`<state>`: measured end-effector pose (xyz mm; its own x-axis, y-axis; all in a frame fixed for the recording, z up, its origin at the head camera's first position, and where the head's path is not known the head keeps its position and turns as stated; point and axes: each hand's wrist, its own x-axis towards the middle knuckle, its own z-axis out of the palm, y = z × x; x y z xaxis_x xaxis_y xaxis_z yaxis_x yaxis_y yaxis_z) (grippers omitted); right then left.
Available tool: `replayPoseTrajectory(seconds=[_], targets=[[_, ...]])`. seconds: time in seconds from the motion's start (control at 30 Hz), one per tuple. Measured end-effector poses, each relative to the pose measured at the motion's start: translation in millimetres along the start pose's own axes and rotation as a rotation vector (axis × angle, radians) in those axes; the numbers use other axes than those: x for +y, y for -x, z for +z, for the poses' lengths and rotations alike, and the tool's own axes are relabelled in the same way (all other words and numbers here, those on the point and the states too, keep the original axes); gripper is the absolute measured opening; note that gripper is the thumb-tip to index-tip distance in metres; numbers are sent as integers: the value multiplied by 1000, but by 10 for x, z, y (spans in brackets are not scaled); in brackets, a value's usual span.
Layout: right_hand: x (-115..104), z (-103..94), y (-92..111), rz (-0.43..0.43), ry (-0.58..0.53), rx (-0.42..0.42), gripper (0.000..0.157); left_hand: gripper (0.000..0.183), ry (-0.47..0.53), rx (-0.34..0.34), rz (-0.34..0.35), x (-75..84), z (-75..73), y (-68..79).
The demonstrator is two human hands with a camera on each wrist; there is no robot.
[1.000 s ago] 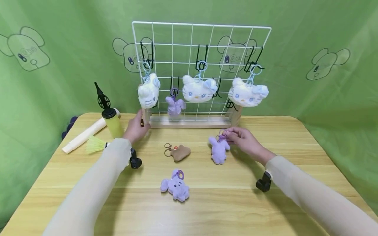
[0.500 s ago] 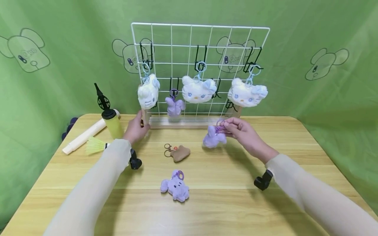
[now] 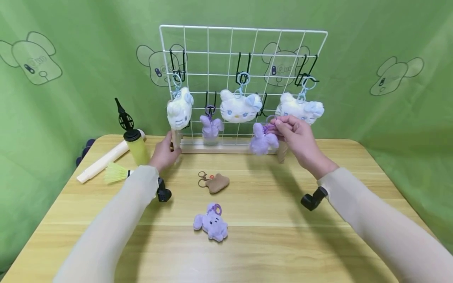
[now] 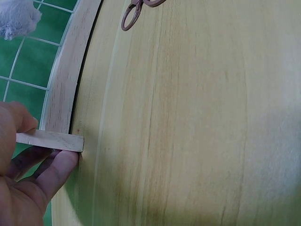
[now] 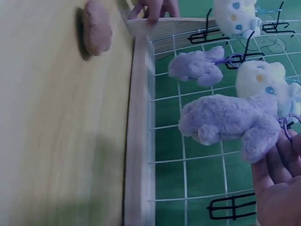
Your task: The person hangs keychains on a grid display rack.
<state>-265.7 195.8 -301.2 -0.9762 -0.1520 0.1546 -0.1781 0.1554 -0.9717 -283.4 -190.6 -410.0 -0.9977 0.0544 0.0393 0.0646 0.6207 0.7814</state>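
Note:
My right hand (image 3: 299,137) pinches the purple ring of a plush keychain (image 3: 262,140), which hangs in front of the white wire grid rack (image 3: 244,28). In the right wrist view the same purple plush keychain (image 5: 230,120) dangles beside my fingers, near a black hook (image 5: 230,206). At the rack's left foot, my left hand (image 3: 164,153) grips the wooden upright (image 4: 51,140) between thumb and fingers. White cat-head plush keychains (image 3: 240,107) hang by blue rings from the upper hooks. Another purple plush keychain (image 3: 211,126) hangs on a lower hook.
On the table lie a brown plush keychain (image 3: 217,183) and a purple plush keychain (image 3: 211,226). To the left are a yellow bottle with a black lid (image 3: 136,147), a cream tube (image 3: 106,159) and a yellow shuttlecock (image 3: 115,173). Green cloth (image 3: 389,23) hangs behind.
My right hand has lifted the purple plush keychain off the table and raised it to the front of the rack. My left hand keeps its place on the upright.

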Motion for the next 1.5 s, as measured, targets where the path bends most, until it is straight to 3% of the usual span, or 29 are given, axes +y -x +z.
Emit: replayPoseTrajectory(seconds=[0.3,0.53,0.77,1.33,1.5], targets=[[-49,58,-124,39,77,12,17,66,5,2,12,12,0,-11],[-4,89,-181,76,144,24,31,65,10,-2,7,34,-5,-14],[6,84,-180,62,155,19,35,65,0,1,12,14,-3,-15],[-13,-87,55,-23,175,-32,32,66,3,3,5,4,10,2],[8,3,173,-78,225,-13,28,65,-2,0,4,1,2,-1]])
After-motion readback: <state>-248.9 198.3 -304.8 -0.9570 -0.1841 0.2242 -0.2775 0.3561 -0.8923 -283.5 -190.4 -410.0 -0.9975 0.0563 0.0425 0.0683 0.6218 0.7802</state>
